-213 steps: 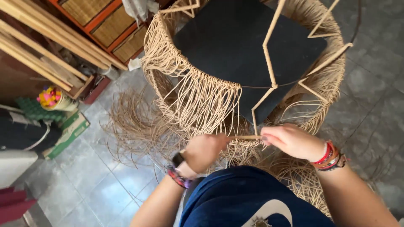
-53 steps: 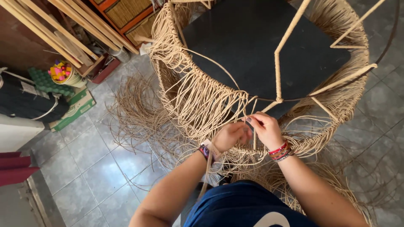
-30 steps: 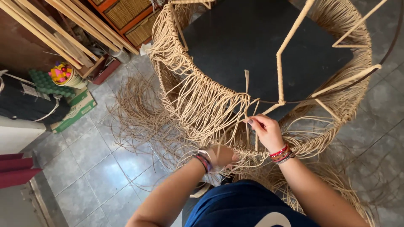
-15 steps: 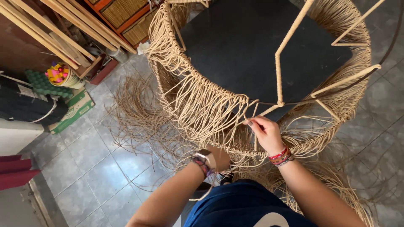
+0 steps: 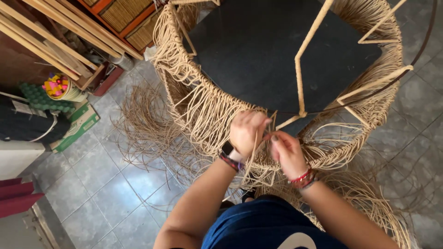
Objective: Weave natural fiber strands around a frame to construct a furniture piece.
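- Nearest to me is my own blue shirt (image 5: 265, 226), and just past it both my forearms reach out over the fringe of loose straw-coloured strands (image 5: 369, 203) hanging off the near side of the piece.
- My left hand (image 5: 247, 131) is curled almost closed at the near rim of the round woven frame (image 5: 207, 110); the fingers are bunched around a few pale fibre strands (image 5: 258, 159), pinching them up against the rim. A dark watch and a beaded band sit on that wrist.
- My right hand (image 5: 287, 152) is just beside it, nearly touching, fingers bent in and thumb pressed to the same strands; it looks closed on the fibre, though exactly how many strands it has I cannot tell. Red bracelets ring that wrist.
- The step in hand, as I judge it, is tying or wrapping a strand onto the rim where one thin cane rib (image 5: 307, 60) meets it.
- The next move calls for keeping tension with one hand while the other leads the free end around the rim, tight against the neighbouring wraps, without snagging the loops already hanging.
- Beyond my hands lies the dark round panel (image 5: 258, 50) inside the frame.
- Farther left, loose fibre is spread over the grey tiled floor (image 5: 92, 184), with wooden slats (image 5: 55, 41) and woven-front shelving (image 5: 124, 18) behind.
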